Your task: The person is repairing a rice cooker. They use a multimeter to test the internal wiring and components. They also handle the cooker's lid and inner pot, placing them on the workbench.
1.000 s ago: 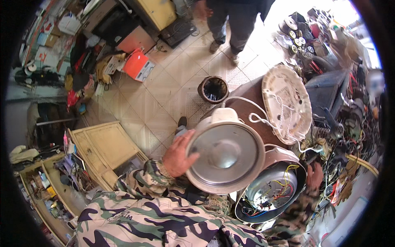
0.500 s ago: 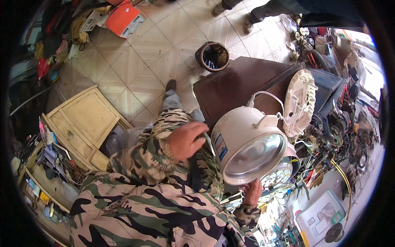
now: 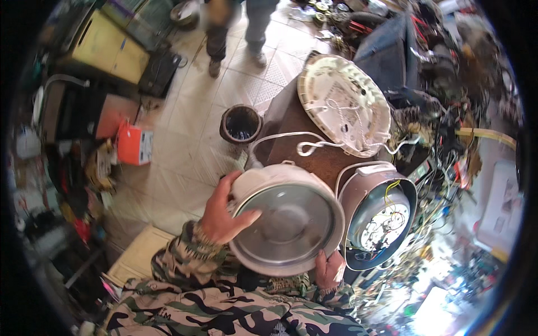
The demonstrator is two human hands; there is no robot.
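A white rice cooker (image 3: 244,182) is tilted toward me, its round, dull metal face showing. My left hand (image 3: 224,215) grips its left edge, the thumb lying over the metal. At the lower right rim my right hand (image 3: 329,267) holds it too, fingers partly hidden. Close to its right side lies a second, grey cooker body (image 3: 413,201), turned so that coloured wires and inner parts show. Beyond them, a round cream plastic base (image 3: 316,103) leans on a dark brown cabinet (image 3: 288,115), a white cord (image 3: 286,134) trailing from near it.
A dark round pot (image 3: 226,126) stands on the tiled floor, left of the cabinet. Heaps of wires and parts (image 3: 386,297) fill the right side. An orange box (image 3: 129,144) sits at left. Another person (image 3: 255,28) stands at the far end.
My left hand has come onto the rice cooker, which has turned to face me more. The view has shifted, bringing the grey cooker body and its wires into fuller sight.
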